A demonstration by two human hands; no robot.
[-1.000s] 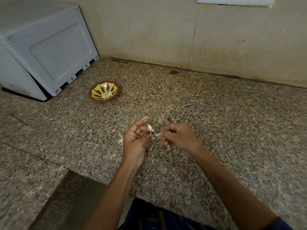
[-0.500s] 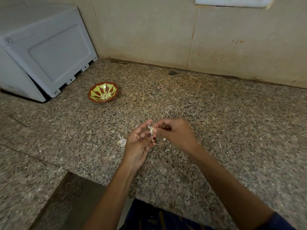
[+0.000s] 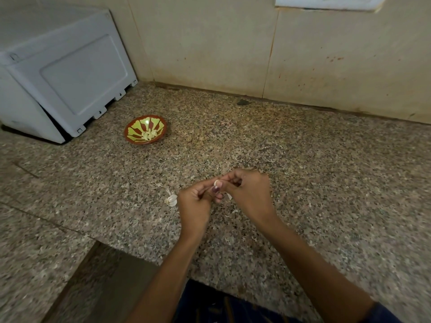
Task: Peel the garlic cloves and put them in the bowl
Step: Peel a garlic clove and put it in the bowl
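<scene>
step: you were peeling | both hands, left hand point(image 3: 193, 203) and right hand point(image 3: 249, 194), pinched one garlic clove point(image 3: 217, 183) above the counter's front edge | next: strip skin, carry to bowl point(image 3: 130, 136) near the back-left corner

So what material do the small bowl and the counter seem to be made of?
The bowl looks like glazed ceramic or perhaps melamine: a glossy inside with a painted red and yellow-green pattern. The counter looks like polished granite: speckled grey, pink and black grains with a dull sheen.

Both hands, left point(image 3: 194, 206) and right point(image 3: 248, 194), meet, fingers curled, pinching.
</scene>
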